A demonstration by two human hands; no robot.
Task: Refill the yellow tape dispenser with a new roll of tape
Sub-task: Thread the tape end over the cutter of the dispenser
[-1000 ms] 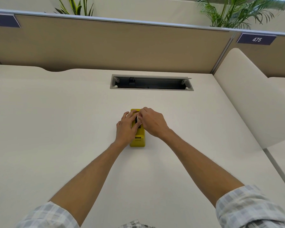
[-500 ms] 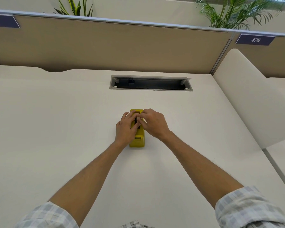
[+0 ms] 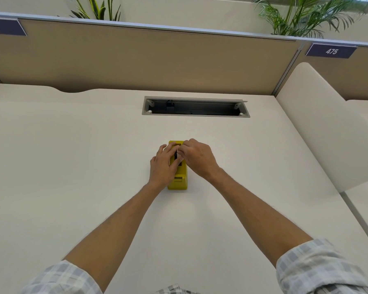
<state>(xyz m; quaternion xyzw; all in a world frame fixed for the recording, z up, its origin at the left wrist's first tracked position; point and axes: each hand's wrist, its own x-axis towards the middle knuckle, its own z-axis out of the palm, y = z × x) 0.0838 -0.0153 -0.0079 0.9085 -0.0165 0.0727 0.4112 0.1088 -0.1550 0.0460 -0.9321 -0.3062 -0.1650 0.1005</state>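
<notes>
The yellow tape dispenser (image 3: pixel 179 181) stands lengthwise in the middle of the white desk (image 3: pixel 72 166), its cutter end toward me. My left hand (image 3: pixel 163 166) lies against its left side, fingers over the top. My right hand (image 3: pixel 197 159) reaches over its far half from the right, fingertips pinched at the dark slot in the top. Between the fingertips shows a small pale, dark-centred piece, probably the tape roll (image 3: pixel 176 154); most of it is hidden by my fingers.
An open grey cable tray (image 3: pixel 196 107) is set into the desk behind the dispenser. A tan partition (image 3: pixel 136 60) closes the back and a white side panel (image 3: pixel 327 134) rises on the right. Plants stand behind the partition.
Both hands stay on the dispenser. My right fingertips have shifted slightly at the slot; the dispenser has not moved.
</notes>
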